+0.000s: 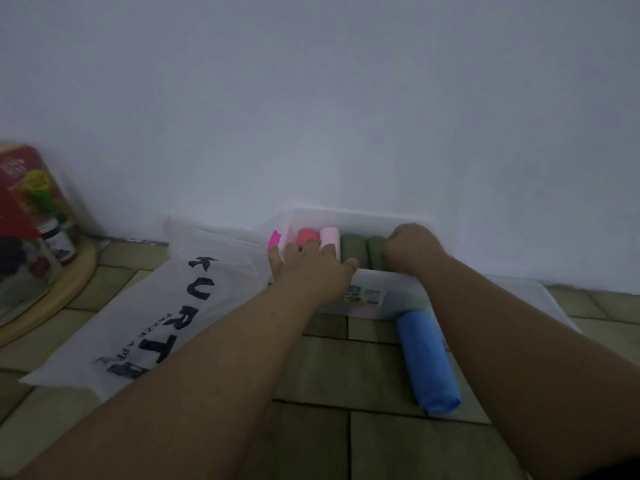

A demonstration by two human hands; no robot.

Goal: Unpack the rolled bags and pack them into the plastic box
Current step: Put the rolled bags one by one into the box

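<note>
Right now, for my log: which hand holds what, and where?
Left hand: nothing, flat on red roll and pink roll. Right hand: curled over green roll, grip hidden.

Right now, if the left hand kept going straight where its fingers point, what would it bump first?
Probably the red roll and pale pink roll in the plastic box; the left hand seems to touch them, depth unclear.

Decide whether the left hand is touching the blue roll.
Apart: the head view shows floor tiles between the left hand and the blue roll.
</note>
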